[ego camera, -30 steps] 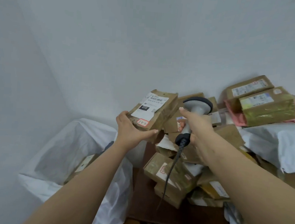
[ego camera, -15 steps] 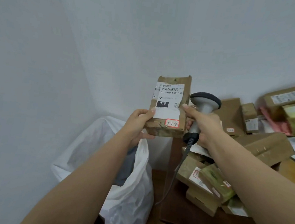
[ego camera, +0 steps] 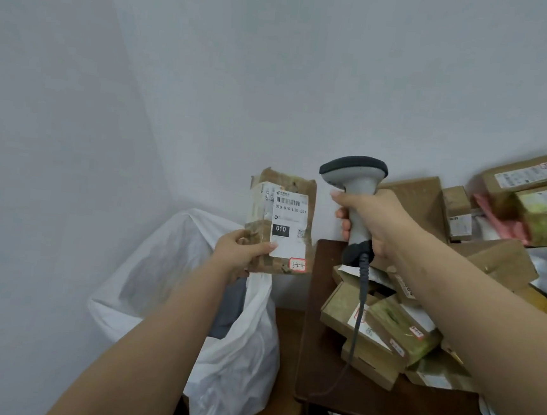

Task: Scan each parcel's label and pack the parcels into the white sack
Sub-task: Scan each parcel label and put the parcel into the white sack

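Head view: the sack (ego camera: 172, 284) is seen low down, open, just under the parcel (ego camera: 281, 221). The parcel is held at its bottom by the left hand (ego camera: 240, 254), fingers wrapped round it. It is now stood up straight with its label (ego camera: 288, 228) turned to the face; a second ago it was tilted. The scanner (ego camera: 354, 194) is gripped by the right hand (ego camera: 377, 219) and has been moved away to the right. The label is likely scanned, so the parcel can be dropped in. More parcels are piled on the table (ego camera: 318, 360) behind.
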Demonstrator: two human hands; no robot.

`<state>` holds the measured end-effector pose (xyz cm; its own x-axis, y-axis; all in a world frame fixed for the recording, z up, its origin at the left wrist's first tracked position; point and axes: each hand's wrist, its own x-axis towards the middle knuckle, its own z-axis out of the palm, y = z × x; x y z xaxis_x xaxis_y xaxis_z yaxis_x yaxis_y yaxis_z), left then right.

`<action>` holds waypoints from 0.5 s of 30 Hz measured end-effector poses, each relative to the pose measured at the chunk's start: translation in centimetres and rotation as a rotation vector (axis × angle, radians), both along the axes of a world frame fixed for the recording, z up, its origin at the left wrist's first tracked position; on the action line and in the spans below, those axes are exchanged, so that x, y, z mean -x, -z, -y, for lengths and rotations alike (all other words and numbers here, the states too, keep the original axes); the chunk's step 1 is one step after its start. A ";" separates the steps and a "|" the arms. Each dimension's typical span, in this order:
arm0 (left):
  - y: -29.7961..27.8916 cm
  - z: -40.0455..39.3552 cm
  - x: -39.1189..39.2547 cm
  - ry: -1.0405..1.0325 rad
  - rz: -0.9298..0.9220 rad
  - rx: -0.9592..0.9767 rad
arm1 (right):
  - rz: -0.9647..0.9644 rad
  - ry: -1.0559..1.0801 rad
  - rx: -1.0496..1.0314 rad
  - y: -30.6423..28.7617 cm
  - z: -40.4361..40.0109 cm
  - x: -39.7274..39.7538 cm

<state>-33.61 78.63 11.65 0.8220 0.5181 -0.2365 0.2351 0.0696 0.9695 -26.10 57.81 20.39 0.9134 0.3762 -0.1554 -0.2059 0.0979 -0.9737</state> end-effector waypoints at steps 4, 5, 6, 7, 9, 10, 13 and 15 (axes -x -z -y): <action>0.6 0.1 0.3 -0.077 0.041 0.025 | 0.013 -0.059 0.075 -0.2 -0.3 0.5; 0.6 0.2 0.4 -0.087 0.051 0.024 | 0.022 -0.071 0.086 -0.1 -0.3 0.5; 0.5 0.2 0.4 -0.097 0.055 0.007 | 0.034 -0.078 0.097 0.0 -0.3 0.5; 0.5 0.3 0.5 -0.103 0.054 -0.009 | 0.046 -0.082 0.110 0.1 -0.2 0.5; 0.4 0.1 0.6 -0.121 0.040 -0.019 | 0.064 -0.087 0.141 0.1 0.0 0.4; 0.4 0.0 0.7 -0.133 0.032 -0.018 | 0.071 -0.091 0.157 0.1 0.1 0.4; 0.3 -0.4 0.9 -0.164 0.027 -0.001 | 0.089 -0.100 0.197 0.2 0.3 0.4; 0.2 -0.5 1.1 -0.181 0.022 0.008 | 0.095 -0.101 0.209 0.3 0.3 0.3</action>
<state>-34.72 79.11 11.44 0.7205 0.6562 -0.2243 0.1966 0.1170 0.9735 -26.45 57.52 20.10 0.8870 0.4349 -0.1552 -0.1114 -0.1246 -0.9859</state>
